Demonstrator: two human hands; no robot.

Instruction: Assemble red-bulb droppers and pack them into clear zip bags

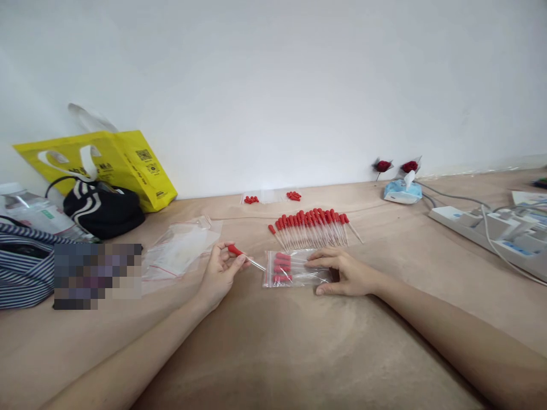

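A dropper with a red rubber bulb (235, 250) is pinched between the thumb and fingers of my left hand (222, 269). Its clear tube slants down to the right, with the tip close to the mouth of a clear zip bag (305, 280). Several red-bulbed droppers (282, 267) lie side by side inside that bag. My right hand (344, 273) holds the bag's right part against the table, fingers over the top and thumb at the near edge. Just behind the bag, a fanned row of red-bulbed droppers (316, 219) lies on the table.
Flat zip bags (179, 250) lie left of my left hand. Small red bulbs (251, 200) sit by the wall. A yellow bag (141, 171), a black pouch (105, 210) and a striped bag (25, 267) stand left. Tissues (402, 192) and a corded power strip (491, 233) are right.
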